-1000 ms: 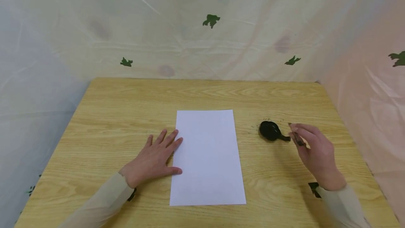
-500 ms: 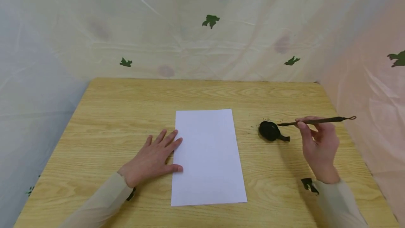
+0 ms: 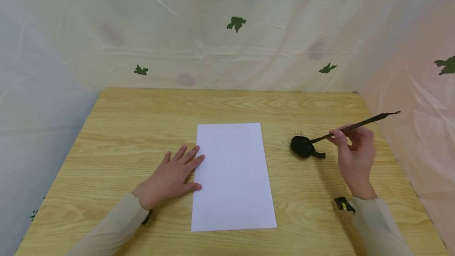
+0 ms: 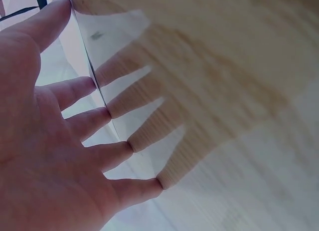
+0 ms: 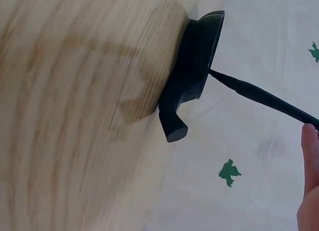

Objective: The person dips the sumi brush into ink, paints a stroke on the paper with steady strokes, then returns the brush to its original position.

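A blank white sheet of paper (image 3: 232, 192) lies upright on the wooden table. My left hand (image 3: 168, 181) rests flat at its left edge, fingers spread, fingertips and thumb tip on the margin; the left wrist view shows this palm (image 4: 50, 156) and its fingers meeting the tabletop. My right hand (image 3: 357, 163) pinches a dark calligraphy brush (image 3: 362, 123) between thumb and fingers, its looped tail slanting up to the right. In the right wrist view the brush (image 5: 264, 97) reaches the rim of a black ink dish (image 5: 194, 59) with a stubby handle, whose inside is hidden there.
Small dark specks (image 3: 299, 134) dot the wood around the ink dish. Pale curtains (image 3: 199, 42) with green bird shapes hang behind and on both sides of the table (image 3: 142, 121). A black wrist strap (image 3: 345, 205) shows by the right cuff.
The brush has swung from pointing along my right hand to slanting over it, its tip now at the dish rim and its tail higher. The left hand has barely moved.
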